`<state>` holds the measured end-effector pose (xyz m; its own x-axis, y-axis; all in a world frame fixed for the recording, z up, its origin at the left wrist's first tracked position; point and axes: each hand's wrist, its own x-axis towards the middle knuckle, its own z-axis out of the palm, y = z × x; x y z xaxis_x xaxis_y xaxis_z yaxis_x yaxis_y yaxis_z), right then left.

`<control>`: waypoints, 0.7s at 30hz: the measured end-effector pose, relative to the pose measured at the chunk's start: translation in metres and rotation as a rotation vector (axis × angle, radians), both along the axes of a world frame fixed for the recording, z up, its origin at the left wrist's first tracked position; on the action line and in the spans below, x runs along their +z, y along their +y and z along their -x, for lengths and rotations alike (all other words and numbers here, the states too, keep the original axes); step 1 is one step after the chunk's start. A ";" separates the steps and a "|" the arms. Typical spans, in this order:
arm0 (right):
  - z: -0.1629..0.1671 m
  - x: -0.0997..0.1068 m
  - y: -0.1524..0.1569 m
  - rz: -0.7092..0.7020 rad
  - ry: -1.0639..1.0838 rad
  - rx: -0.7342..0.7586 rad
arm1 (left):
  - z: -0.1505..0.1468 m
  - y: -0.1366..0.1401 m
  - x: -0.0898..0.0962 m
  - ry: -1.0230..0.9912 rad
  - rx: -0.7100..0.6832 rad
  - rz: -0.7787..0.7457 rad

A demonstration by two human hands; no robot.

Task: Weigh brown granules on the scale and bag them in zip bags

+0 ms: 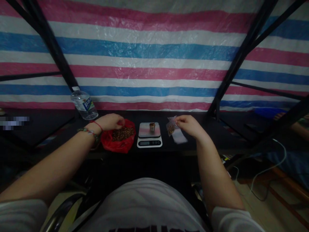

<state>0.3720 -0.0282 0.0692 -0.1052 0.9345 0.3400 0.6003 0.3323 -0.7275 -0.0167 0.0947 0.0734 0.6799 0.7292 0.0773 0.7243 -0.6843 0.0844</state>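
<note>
My left hand [112, 121] is over the far left rim of a red plastic bag [118, 147], its fingers curled together. Small brown pieces [123, 133] fill the open bag; whatever the fingers hold, if anything, is hidden. My right hand [189, 124] pinches the top of a small clear plastic bag [171, 127] with some brown pieces low inside. A flat stack of clear bags [180, 137] lies beneath it. Between my hands sits a white digital scale [149, 143], its display too dim to read. On its plate stands a small metallic cup [152, 127] with brown contents.
A clear plastic bottle [84, 104] with a white cap stands at the back left of the black table [145, 115]. Slanting black metal posts [55, 54] rise on both sides before a striped plastic sheet [149, 48]. Another person's hand [280, 116] shows at the far right.
</note>
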 end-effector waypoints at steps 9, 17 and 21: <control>0.111 -0.003 -0.009 -0.010 -0.186 0.343 | -0.025 -0.069 -0.038 -0.696 -0.080 0.362; 0.124 0.002 0.008 0.036 -0.237 0.379 | -0.039 -0.090 -0.069 -1.046 -0.024 0.731; 0.125 -0.002 0.007 0.087 -0.256 0.376 | -0.036 -0.092 -0.074 -1.111 0.035 0.687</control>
